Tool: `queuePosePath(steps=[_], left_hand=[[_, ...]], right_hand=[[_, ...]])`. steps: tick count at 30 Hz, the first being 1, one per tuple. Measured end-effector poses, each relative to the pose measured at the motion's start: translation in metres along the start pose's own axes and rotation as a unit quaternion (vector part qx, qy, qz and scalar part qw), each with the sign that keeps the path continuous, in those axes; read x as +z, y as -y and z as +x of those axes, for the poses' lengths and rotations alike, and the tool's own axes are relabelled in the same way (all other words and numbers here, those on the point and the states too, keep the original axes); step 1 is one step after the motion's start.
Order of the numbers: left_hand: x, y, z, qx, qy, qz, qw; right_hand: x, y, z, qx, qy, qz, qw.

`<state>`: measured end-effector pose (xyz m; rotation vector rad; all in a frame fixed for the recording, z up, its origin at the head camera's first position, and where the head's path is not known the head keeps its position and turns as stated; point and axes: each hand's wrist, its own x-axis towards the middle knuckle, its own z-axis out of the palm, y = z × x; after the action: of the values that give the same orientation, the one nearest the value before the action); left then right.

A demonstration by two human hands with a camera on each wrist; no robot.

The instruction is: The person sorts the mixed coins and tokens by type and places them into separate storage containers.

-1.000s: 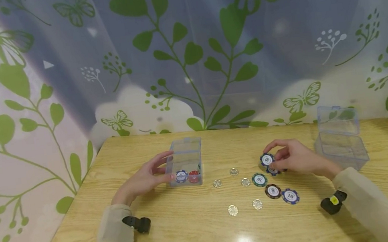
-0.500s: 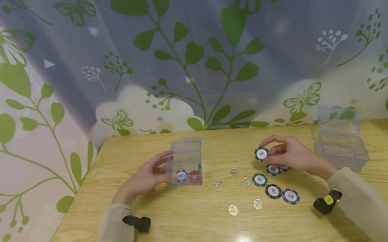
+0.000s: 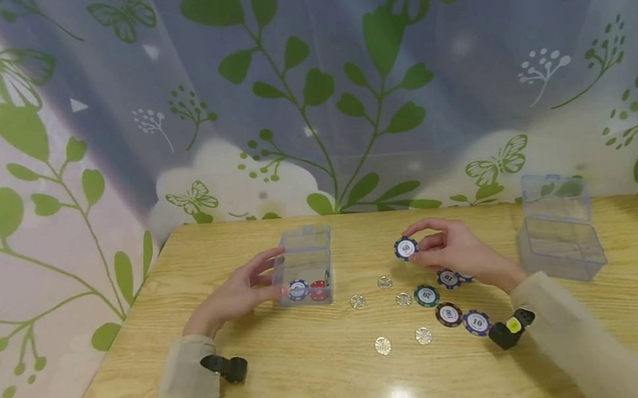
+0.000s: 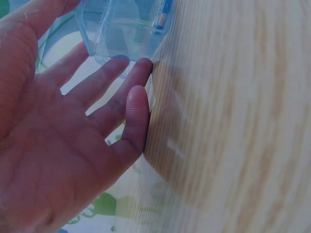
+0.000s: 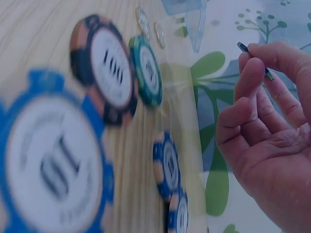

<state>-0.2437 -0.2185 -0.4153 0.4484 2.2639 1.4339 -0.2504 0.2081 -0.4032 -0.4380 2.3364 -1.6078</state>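
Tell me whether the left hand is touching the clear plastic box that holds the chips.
Touching. In the left wrist view the left hand's fingers rest against the clear plastic box's wall; the head view agrees.

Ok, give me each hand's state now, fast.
Left hand: open, fingers against the clear box.
Right hand: pinching a blue chip.

Between us and the clear box [image 3: 305,274] lies bare table [image 3: 294,388] along the near edge; scattered coins [image 3: 382,346] and chips [image 3: 449,314] clutter mid-table.
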Motion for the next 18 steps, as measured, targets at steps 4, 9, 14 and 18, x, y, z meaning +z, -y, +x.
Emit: queuePosePath(steps=[4,9,14,18], left_hand=[[0.0,0.0,0.0,-0.003,-0.003,0.001,1.0],[0.0,0.002,0.001,-0.008,-0.001,-0.003,1.0],[0.0,0.002,0.001,-0.005,0.001,-0.004,1.0],[0.0,0.001,0.001,-0.008,-0.001,-0.005,1.0]], right_hand=[[0.009,0.005,0.005,-0.004,0.005,0.007,1.0],[0.022,0.01,0.012,-0.002,0.011,0.025,1.0],[0.034,0.015,0.017,-0.008,0.01,0.035,0.999],[0.044,0.019,0.021,-0.015,0.009,0.038,0.999]])
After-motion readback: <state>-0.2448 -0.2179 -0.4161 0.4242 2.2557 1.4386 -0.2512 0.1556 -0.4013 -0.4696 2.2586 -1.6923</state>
